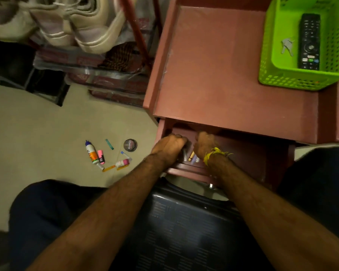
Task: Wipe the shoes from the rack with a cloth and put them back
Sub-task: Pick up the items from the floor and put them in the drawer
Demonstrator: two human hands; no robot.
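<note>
Both hands rummage in open drawer, centre frame.
Left hand [169, 143] & right hand [205, 143] grips curled, contents unclear; no cloth/shoes visible, wiping apparently not begun.

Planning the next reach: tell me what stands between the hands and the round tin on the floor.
The left hand and right hand are both down inside the open drawer. The drawer's left wall stands between them and the tin. Nothing else visible lies on the floor between.
</note>
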